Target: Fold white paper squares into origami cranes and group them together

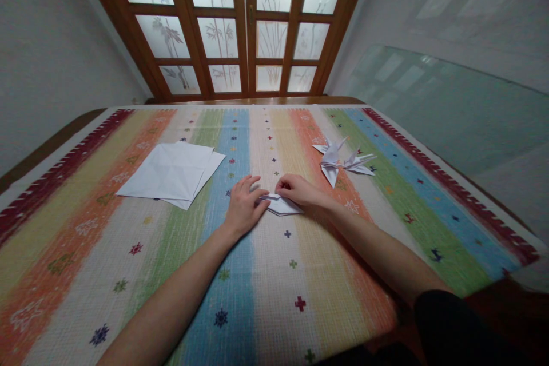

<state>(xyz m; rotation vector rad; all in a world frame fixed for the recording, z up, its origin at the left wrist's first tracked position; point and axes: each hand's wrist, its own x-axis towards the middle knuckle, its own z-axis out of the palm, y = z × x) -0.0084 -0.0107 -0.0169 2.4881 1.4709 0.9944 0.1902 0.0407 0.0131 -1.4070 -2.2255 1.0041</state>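
Observation:
A small folded sheet of white paper (283, 206) lies on the tablecloth between my hands, partly covered by them. My left hand (245, 203) holds its left side, thumb and index finger at the edge while the other fingers stretch forward. At the paper's upper right, my right hand (298, 190) is closed in a pinch on a raised edge or flap; the fingertips hide the exact spot.
Flat white paper sheets (167, 170) lie stacked to the left, slightly fanned. Two folded paper cranes (331, 161) sit together at the right. A striped tablecloth (223, 274) covers the table. Wooden glazed doors (249, 28) stand beyond, and a glass panel (446, 108) is at right.

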